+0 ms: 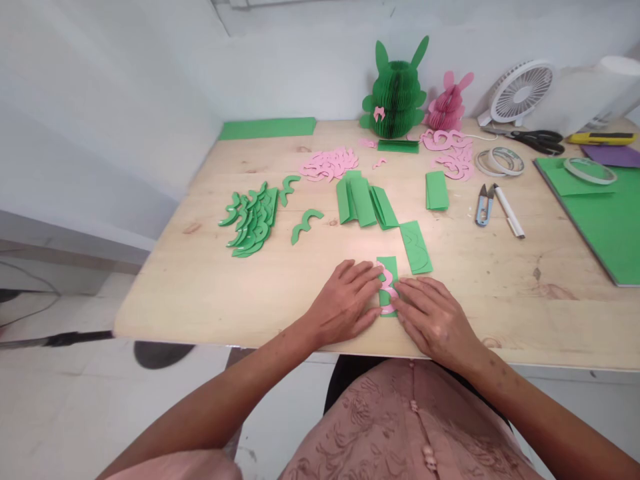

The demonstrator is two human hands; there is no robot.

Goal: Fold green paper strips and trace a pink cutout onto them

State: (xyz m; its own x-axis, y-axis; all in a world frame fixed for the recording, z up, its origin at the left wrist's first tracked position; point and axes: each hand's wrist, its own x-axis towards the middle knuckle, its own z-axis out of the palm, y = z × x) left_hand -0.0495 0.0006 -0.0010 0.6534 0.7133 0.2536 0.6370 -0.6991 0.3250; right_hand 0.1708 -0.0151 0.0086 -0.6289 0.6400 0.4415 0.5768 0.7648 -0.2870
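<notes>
Near the front edge of the table, a folded green paper piece (387,263) lies under a pink wavy paper cutout (386,309). My left hand (347,300) rests on the table with its fingers stretched out, their tips on the left edge of the cutout and paper. From the right, my right hand (435,317) lies flat, its fingertips touching the cutout's other side. Part of the cutout is hidden under my fingertips. Just beyond my right hand is a green paper piece with a drawn wavy outline (416,248).
Green wavy cutouts (253,223) are piled at left, pink cutouts (330,164) behind. Folded green papers (363,200) lie mid-table. At right are thread snips (484,205), a white marker (509,211), tape rolls (505,161), black scissors (537,140) and a fan (523,92). A green honeycomb-paper figure (397,100) stands behind.
</notes>
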